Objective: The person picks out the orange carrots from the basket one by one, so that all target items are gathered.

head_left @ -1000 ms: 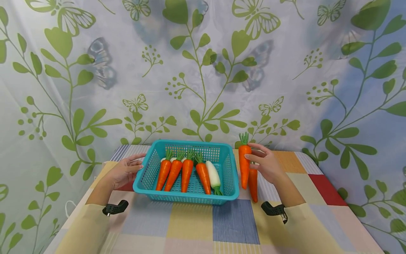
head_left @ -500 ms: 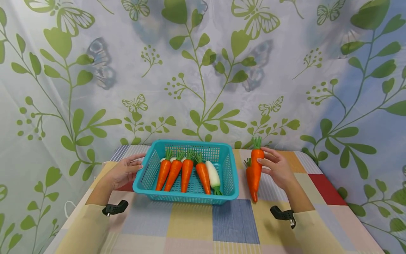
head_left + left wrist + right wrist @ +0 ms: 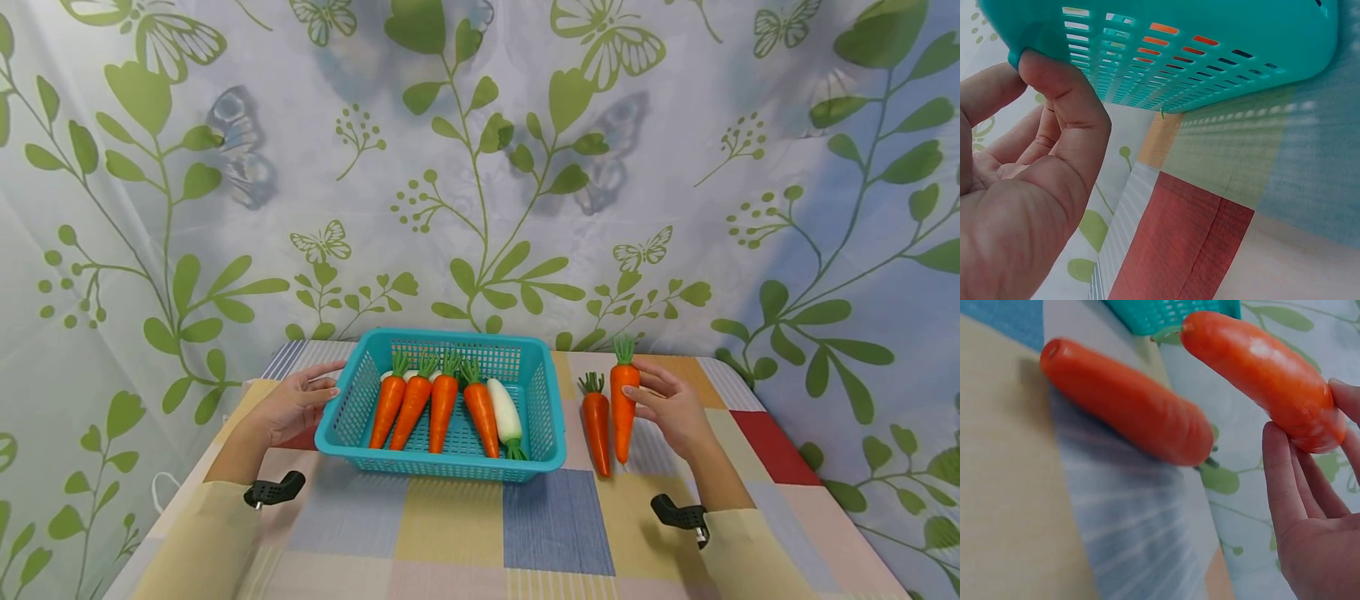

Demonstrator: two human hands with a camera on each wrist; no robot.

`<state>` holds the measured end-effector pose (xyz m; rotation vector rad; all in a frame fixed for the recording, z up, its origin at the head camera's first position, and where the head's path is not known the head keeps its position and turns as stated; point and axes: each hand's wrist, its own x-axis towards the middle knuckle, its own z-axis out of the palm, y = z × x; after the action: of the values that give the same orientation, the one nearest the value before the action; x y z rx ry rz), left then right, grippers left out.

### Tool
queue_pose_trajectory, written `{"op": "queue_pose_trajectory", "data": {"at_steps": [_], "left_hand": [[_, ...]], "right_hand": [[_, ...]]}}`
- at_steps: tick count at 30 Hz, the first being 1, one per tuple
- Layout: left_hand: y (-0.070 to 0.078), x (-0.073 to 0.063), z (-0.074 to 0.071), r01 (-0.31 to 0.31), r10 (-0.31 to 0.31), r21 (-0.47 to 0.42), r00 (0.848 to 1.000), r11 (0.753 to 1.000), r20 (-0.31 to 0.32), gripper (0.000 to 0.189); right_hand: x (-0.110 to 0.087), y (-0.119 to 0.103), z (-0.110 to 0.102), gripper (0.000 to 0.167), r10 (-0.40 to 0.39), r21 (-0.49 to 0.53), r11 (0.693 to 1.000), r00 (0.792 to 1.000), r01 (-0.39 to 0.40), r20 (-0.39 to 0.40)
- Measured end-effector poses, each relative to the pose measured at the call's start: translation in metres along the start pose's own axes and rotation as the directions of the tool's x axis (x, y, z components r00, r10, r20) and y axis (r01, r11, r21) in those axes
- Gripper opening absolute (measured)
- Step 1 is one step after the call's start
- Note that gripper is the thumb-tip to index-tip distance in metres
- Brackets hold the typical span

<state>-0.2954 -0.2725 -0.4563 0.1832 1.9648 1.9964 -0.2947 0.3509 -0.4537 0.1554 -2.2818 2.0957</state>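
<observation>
My right hand (image 3: 671,410) pinches an orange carrot (image 3: 623,400) near its green top, holding it upright with the tip down. In the right wrist view this carrot (image 3: 1260,369) hangs apart from the tablecloth. Just left of it a second carrot (image 3: 597,433) lies on the cloth. My left hand (image 3: 298,404) pinches the left rim of a turquoise basket (image 3: 442,468); the left wrist view has thumb and forefinger at that rim (image 3: 1019,53). Several carrots (image 3: 442,412) lie side by side in the basket, with a white radish (image 3: 505,412) to their right. More white pieces behind them are mostly hidden.
A patchwork tablecloth (image 3: 450,533) covers the table. Close behind hangs a curtain (image 3: 480,167) with leaves and butterflies. A white cord (image 3: 157,492) loops beside the table's left edge.
My right hand has carried its carrot rightward, from the left side of the lying carrot, across it, to its right side. The left hand and the basket have stayed put.
</observation>
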Motion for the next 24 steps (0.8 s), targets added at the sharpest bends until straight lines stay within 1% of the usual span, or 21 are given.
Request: {"op": "queue_pose_trajectory", "data": {"at_steps": [2,6,9,11,16,24], "left_hand": [[0.0,0.0,0.0,0.0,0.0,-0.002,1.0,1.0,0.001,0.07],[-0.001,0.0,-0.001,-0.005,0.005,-0.002,1.0,1.0,0.002,0.069],[-0.002,0.001,-0.001,-0.008,0.008,-0.007,1.0,1.0,0.003,0.069],[-0.003,0.001,-0.001,-0.009,0.009,-0.012,1.0,1.0,0.004,0.069],[-0.002,0.001,-0.001,-0.009,0.009,-0.016,1.0,1.0,0.003,0.069],[-0.002,0.0,0.0,-0.013,0.013,-0.017,1.0,1.0,-0.004,0.069]], "right_hand": [[-0.001,0.003,-0.003,0.066,0.015,-0.006,1.0,1.0,-0.015,-0.008],[-0.002,0.009,-0.008,0.067,0.04,-0.052,0.998,0.999,-0.04,-0.012],[-0.003,0.014,-0.012,0.067,0.047,-0.095,0.994,0.999,-0.048,-0.003],[-0.004,0.017,-0.014,0.067,0.052,-0.1,0.994,0.999,-0.051,0.006],[-0.002,0.024,-0.019,0.068,0.082,-0.149,0.986,0.996,-0.079,0.017],[0.003,0.034,-0.026,0.073,0.157,-0.153,0.976,0.988,-0.154,0.007]]}}
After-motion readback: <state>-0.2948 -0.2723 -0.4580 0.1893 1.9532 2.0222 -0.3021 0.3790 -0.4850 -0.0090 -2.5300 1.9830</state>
